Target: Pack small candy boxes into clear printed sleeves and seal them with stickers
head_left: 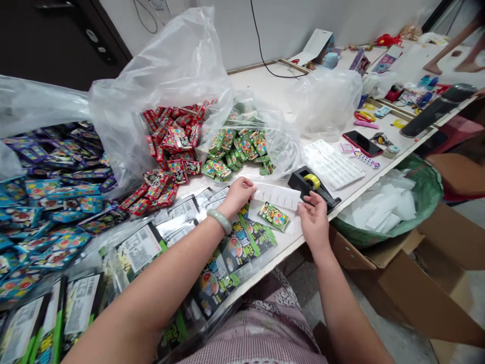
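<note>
Head view: our left hand (237, 196) and right hand (314, 222) clamp their fingers on a white paper slip (276, 196). A green packet (273, 216) lies just below.

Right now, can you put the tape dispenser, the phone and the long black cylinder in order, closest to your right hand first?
1. Tape dispenser: just ahead of the right hand, slightly left of it.
2. Smartphone: farther ahead, off to the right.
3. Long black cylinder: farthest, at the far right.

Packet piles (56, 202) L on table (265, 86), tape dispenser (308, 184) R, phone (362, 143) behind, basket (428, 187) below R
</note>
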`<state>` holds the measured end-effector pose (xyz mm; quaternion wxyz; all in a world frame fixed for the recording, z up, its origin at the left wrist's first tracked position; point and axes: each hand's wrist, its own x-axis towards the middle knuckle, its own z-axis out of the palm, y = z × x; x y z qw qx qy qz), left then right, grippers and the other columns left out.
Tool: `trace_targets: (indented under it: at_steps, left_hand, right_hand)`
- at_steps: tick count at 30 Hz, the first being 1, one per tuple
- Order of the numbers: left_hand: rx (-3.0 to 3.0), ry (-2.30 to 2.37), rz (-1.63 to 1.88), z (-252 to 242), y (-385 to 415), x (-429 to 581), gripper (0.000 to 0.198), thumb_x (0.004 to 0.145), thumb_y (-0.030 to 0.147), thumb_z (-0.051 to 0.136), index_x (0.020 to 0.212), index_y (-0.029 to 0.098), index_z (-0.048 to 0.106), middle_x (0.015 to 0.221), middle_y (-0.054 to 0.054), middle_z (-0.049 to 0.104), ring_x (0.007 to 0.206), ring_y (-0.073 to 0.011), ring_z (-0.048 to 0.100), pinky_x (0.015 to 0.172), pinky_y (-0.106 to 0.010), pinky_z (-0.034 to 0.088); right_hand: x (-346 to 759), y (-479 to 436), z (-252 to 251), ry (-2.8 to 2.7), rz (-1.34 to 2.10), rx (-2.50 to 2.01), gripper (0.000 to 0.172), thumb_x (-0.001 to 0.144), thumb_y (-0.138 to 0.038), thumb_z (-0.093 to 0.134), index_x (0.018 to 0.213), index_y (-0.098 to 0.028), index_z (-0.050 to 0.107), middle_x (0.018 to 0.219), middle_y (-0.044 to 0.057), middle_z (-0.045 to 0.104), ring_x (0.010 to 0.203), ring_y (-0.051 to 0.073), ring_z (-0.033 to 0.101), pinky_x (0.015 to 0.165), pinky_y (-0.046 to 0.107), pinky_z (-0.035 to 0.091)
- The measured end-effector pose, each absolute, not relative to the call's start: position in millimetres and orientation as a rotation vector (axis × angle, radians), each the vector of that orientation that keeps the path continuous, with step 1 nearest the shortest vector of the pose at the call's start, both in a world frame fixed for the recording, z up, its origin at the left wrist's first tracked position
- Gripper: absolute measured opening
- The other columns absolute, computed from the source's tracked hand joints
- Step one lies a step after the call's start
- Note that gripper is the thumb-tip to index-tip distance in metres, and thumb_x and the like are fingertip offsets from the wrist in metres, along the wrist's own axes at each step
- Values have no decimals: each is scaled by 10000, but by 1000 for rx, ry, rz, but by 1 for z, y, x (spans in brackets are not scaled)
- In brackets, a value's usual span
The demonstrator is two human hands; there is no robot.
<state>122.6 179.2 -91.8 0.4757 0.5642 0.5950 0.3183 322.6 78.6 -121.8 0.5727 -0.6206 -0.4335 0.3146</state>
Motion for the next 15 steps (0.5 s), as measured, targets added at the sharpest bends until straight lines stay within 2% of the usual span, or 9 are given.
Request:
trace_targets:
  at_steps: [5, 9, 12, 15]
  left_hand:
    - [1341, 1367, 906, -98, 182, 121, 215, 711, 185, 622, 729, 218, 410, 532, 88, 479, 438, -86, 463, 472, -195, 350]
    - [1319, 1279, 928, -97, 181, 120, 165, 705, 207, 618, 750, 212, 459, 543, 85, 472, 435, -80, 438, 470, -198, 345]
    - [1289, 1229, 927, -94, 178, 117, 142, 708, 226, 619, 776, 205, 496, 545, 81, 474, 422, -75, 409, 449, -194, 322]
    - [1263, 1183, 900, -89, 174, 114, 140, 707, 250, 635, 782, 192, 532, 556, 70, 489, 425, -72, 399, 430, -193, 309]
  right_hand:
    - [328, 85, -124, -1110, 855, -1476, 522, 841, -409, 568, 1299, -212, 416, 1132, 123, 590, 967, 199, 628, 841, 366, 534]
    - [325, 100, -122, -1045, 829, -1512, 469, 798, -415, 589, 1209, -220, 471, 1103, 96, 581, 803, 167, 637, 712, 331, 555]
    - [321, 104, -121, -966, 934, -1470, 476, 750, -402, 623, 1166, -223, 478, 927, 34, 608, 663, 142, 618, 624, 304, 546]
    - [318, 104, -120, -925, 1030, -1408, 419, 712, -395, 648, 1069, -216, 523, 752, -27, 598, 597, 131, 590, 615, 295, 533]
